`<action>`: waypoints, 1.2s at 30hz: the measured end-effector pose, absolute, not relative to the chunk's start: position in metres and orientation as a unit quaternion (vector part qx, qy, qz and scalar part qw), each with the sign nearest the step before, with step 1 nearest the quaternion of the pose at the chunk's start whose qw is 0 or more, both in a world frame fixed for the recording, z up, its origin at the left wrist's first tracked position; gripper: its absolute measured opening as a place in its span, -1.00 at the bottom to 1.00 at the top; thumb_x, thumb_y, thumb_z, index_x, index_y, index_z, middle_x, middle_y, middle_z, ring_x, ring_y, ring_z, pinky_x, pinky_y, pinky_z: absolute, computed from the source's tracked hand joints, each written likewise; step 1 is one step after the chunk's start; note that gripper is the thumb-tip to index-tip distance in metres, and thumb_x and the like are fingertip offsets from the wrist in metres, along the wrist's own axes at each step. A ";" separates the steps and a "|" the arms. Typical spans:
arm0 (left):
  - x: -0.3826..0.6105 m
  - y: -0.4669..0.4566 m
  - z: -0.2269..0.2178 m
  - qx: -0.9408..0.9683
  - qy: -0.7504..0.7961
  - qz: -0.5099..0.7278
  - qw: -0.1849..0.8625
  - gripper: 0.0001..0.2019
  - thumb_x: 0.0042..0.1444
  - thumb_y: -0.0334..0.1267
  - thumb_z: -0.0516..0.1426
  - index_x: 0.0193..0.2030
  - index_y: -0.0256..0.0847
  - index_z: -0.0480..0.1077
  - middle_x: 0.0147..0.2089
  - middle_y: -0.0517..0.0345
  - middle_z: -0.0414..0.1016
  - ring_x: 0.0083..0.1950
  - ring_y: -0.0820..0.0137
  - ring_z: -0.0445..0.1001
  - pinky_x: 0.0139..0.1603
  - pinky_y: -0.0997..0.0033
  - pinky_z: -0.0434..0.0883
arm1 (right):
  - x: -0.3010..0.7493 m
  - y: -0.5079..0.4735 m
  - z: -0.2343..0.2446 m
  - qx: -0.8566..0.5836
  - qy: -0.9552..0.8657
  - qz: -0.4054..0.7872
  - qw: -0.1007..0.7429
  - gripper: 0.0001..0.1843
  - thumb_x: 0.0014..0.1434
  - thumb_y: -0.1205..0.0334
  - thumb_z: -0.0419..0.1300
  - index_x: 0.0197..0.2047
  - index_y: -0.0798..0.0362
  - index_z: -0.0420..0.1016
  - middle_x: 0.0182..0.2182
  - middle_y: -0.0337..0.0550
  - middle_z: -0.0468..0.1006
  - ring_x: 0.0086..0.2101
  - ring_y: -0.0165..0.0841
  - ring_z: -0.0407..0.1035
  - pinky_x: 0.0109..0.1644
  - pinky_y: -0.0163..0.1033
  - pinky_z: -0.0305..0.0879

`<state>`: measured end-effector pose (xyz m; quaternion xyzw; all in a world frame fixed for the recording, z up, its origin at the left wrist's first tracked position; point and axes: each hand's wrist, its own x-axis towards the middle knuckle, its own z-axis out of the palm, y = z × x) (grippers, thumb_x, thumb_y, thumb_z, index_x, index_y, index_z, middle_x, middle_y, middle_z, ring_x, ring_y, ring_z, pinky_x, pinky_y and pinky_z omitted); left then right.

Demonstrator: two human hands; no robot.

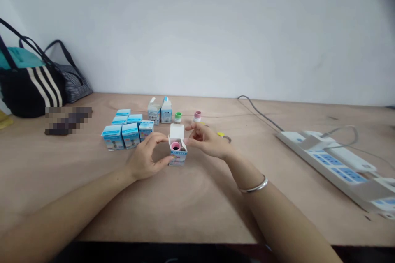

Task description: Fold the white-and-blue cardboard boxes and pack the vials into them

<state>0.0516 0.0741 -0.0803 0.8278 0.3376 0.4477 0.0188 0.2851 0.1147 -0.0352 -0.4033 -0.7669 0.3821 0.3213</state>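
A small blue-and-white cardboard box (177, 158) stands on the table with its lid raised. Inside it sits a pink ring-shaped piece (175, 146) with a dark centre. My left hand (148, 156) grips the box from the left, thumb at the front and fingers at the back corner. On the other side, my right hand (207, 139) has its thumb at the right flap and its index finger by the raised lid. Behind the box stand a small green-topped container (178, 116) and a small pink-topped one (197, 116).
Several closed boxes (131, 134) cluster left of my hands. Two open boxes (154, 113) stand further back. A power strip (327, 166) with plugs and cords lies on the right. Bags (31, 86) and a blurred dark object (68, 122) are at the far left.
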 end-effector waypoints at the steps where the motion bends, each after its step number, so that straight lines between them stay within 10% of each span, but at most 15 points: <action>1: 0.052 0.074 -0.080 0.835 0.329 0.440 0.012 -0.67 0.04 -0.24 0.20 -0.06 -0.15 0.26 -0.02 0.01 0.37 0.02 0.27 0.41 0.03 0.22 0.42 | 0.284 0.115 -0.036 -0.398 -0.764 0.397 0.318 -0.54 0.03 0.09 0.25 -0.05 0.12 0.31 -0.50 -0.30 0.38 -0.46 -0.45 0.27 -0.40 -0.31 0.23; 16: 0.057 0.078 -0.080 0.837 0.308 0.452 0.003 -0.82 0.08 -0.29 0.17 -0.15 -0.15 0.36 0.18 -0.04 0.25 0.17 0.23 0.35 0.17 0.16 0.36 | 0.270 0.105 -0.035 -0.253 -0.807 0.348 0.405 -0.80 -0.02 0.25 0.32 -0.26 0.03 0.50 -0.25 -0.15 0.52 -0.17 -0.30 0.40 -0.01 -0.10 0.29; 36: 0.056 0.082 -0.086 0.852 0.257 0.457 0.004 -0.77 0.09 -0.34 0.15 -0.10 -0.15 0.26 0.05 -0.03 0.44 0.12 0.29 0.41 0.13 0.16 0.40 | 0.272 0.102 -0.032 -0.202 -0.880 0.185 0.388 -0.90 0.08 0.20 0.26 -0.38 0.04 0.57 -0.33 -0.11 0.50 -0.27 -0.34 0.40 -0.16 -0.19 0.34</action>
